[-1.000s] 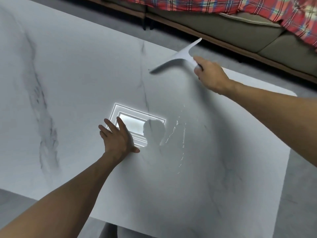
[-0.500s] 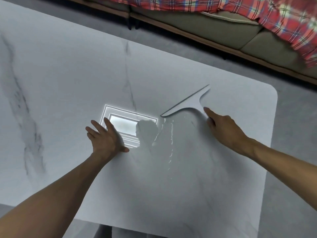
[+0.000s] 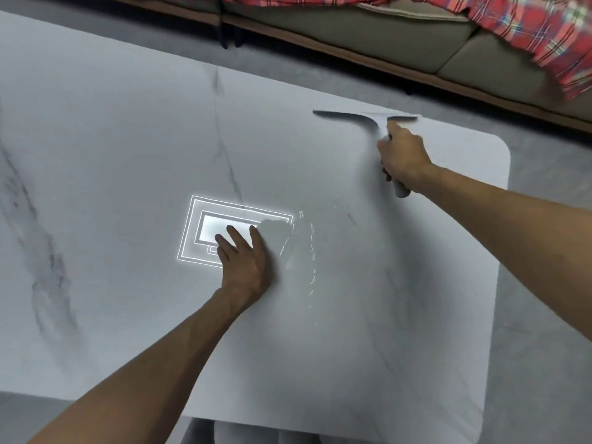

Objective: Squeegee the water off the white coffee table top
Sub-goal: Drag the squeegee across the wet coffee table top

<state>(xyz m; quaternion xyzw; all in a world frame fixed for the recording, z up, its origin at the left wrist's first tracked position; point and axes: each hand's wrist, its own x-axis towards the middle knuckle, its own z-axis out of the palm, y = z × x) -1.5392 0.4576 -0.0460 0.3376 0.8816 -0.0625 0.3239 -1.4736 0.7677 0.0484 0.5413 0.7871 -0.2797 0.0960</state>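
The white marble-veined coffee table top (image 3: 112,139) fills most of the view. My right hand (image 3: 402,158) is closed around the handle of a white squeegee (image 3: 362,116), whose blade lies across the table's far edge near the far right corner. My left hand (image 3: 245,261) rests flat on the table with fingers spread, just left of a thin streak of water (image 3: 309,251) that glints near the middle. A bright reflection of a ceiling light (image 3: 221,229) shows under my left fingers.
A beige sofa (image 3: 400,36) with a red plaid blanket (image 3: 544,30) runs along the far side, beyond a strip of grey floor (image 3: 544,219). The table's rounded right corner (image 3: 503,149) and near edge border the floor.
My right hand has carried the squeegee from the middle of the table, by the water, out to the far edge and turned its blade level. My left hand stays planted.
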